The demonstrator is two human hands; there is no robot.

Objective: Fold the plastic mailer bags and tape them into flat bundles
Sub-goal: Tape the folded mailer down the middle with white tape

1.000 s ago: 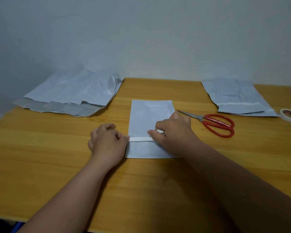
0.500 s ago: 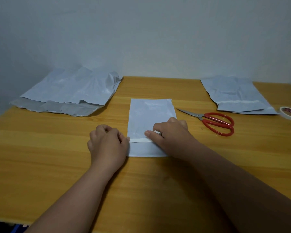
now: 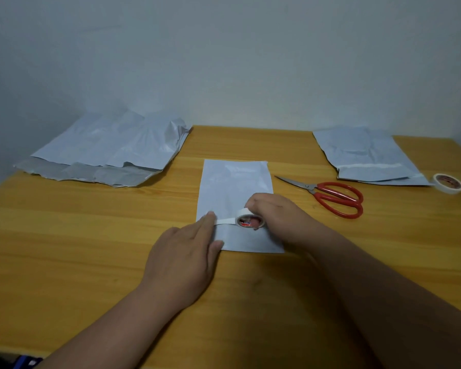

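The flat left hand [image 3: 183, 258] pinned the tape strip's [image 3: 225, 221] end on the folded mailer bag [image 3: 234, 182] at centre frame, while the right hand [image 3: 274, 217], just to its right, gripped the tape roll [image 3: 250, 221], the strip running crosswise.

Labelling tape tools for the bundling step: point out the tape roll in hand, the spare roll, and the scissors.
tape roll in hand [image 3: 250, 221], head view, on its open core face.
spare tape roll [image 3: 449, 182], head view, on its top face.
scissors [image 3: 338, 199], head view, on the red handle loops.

Home desk — wooden table [image 3: 64, 249] (bare wall [image 3: 224, 62]).
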